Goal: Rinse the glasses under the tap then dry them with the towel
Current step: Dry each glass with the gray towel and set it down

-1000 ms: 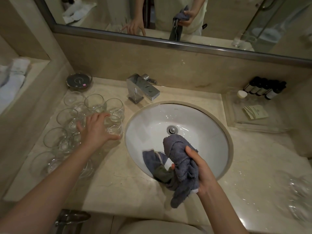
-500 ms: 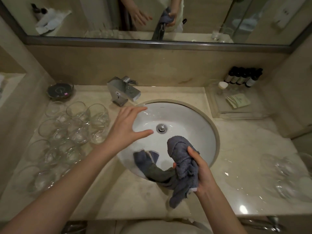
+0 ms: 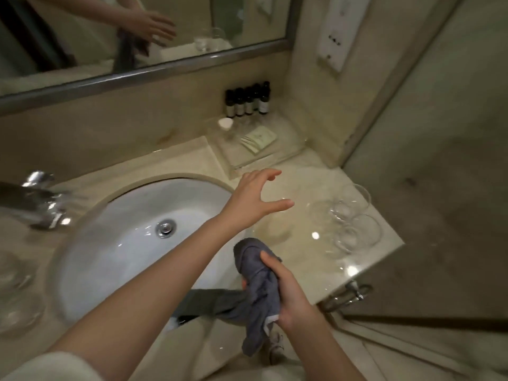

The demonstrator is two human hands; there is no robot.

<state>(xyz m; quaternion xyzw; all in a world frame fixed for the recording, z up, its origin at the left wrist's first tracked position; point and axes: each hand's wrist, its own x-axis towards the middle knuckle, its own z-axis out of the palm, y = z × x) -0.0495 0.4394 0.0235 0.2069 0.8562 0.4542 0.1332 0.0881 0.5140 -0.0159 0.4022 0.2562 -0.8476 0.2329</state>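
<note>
At about five o'clock, nearest the camera, a soft grey terry towel (image 3: 258, 295) was gripped in the right hand (image 3: 288, 295), fingers curled round its bunched middle, a limp tail hanging below. Just beyond, the left hand (image 3: 255, 199) was held spread above the polished beige marble counter (image 3: 308, 259), fingers straight and parted, nothing in its grasp. At three o'clock from that hand, a cluster of clear round-bowled glasses (image 3: 349, 215) stood on the counter near its corner. More glasses (image 3: 16, 292), blurred, were seen at nine o'clock. The oval white glazed basin (image 3: 123, 243) lay at ten o'clock, with the chrome tap (image 3: 38, 204) beyond. Farthest, at one o'clock, small dark bottles (image 3: 247, 103) were lined against the wall behind a clear tray (image 3: 264, 158).
</note>
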